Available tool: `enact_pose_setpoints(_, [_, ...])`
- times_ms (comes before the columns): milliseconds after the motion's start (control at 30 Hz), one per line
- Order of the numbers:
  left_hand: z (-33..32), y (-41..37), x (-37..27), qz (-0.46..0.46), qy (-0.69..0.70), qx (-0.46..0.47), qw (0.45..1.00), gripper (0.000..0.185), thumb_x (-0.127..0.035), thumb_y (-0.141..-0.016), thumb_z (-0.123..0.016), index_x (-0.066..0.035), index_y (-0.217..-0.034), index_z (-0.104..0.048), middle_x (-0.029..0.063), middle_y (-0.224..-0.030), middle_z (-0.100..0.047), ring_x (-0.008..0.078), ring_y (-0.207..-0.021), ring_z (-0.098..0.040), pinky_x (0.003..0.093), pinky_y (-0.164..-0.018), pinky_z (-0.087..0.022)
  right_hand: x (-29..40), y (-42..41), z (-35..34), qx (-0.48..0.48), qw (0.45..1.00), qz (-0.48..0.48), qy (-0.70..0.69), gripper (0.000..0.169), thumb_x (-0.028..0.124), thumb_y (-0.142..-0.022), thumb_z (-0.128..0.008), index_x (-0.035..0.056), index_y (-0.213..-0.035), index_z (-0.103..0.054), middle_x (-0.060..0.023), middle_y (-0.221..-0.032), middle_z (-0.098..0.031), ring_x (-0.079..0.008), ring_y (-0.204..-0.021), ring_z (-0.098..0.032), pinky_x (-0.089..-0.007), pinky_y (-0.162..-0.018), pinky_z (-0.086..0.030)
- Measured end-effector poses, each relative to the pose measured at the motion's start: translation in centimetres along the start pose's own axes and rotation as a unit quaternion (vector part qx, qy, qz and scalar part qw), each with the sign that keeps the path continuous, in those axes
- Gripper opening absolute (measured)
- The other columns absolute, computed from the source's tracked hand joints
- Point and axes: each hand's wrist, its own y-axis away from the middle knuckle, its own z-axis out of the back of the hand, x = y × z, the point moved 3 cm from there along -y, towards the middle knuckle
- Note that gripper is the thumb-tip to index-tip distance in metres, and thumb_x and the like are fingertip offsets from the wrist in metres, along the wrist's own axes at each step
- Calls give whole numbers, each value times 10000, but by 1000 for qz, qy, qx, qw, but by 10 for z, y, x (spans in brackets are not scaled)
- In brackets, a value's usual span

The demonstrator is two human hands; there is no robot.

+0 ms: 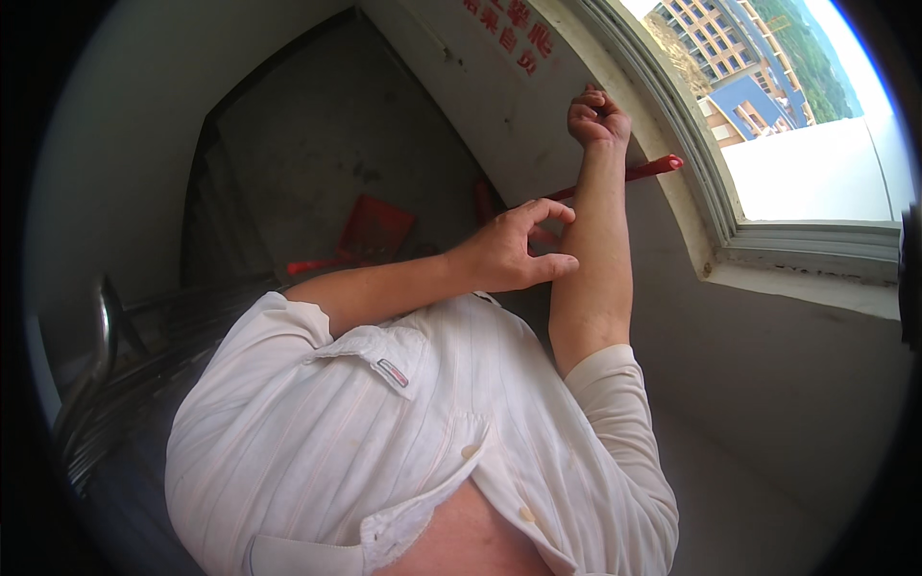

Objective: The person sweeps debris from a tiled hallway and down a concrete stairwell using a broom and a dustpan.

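My left hand reaches across my body with thumb and forefinger spread. Their tips are at the inner side of my right forearm, touching or very close to it; nothing is seen between them. Stretched out towards the window wall, my right hand is curled into a loose fist, with no object visible in it. Behind the right forearm passes a red pole, its end near the window frame and its lower part mostly hidden. A white striped shirt with its upper front unbuttoned covers my torso.
A window frame and sill run along the right. On the dark floor lies a red dustpan, with a red handle beside it. A curved metal rail stands at left. Red writing marks the wall.
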Motion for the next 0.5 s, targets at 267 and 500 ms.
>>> enact_pose_setpoints(267, [-9, -4, 9, -8, 48, 9, 999, 642, -159, -799, -736, 5, -1312, -385, 154, -1297, -463, 199, -1193, -495, 338, -971, -453, -2, 1, 1, -7, 1000, 10, 22, 133, 132, -906, -484, 20, -933, -550, 17, -645, -513, -107, -552, -523, -250, -461, -323])
enact_pose_setpoints(500, [-11, -6, 5, 24, 65, 16, 997, 641, -149, -805, -726, -3, -1311, -359, 169, -1322, -443, 204, -1112, -549, 337, -883, -513, -1, 0, 3, -10, 999, 11, 32, 132, 141, -910, -484, 28, -936, -549, 17, -644, -515, -105, -551, -527, -246, -458, -323])
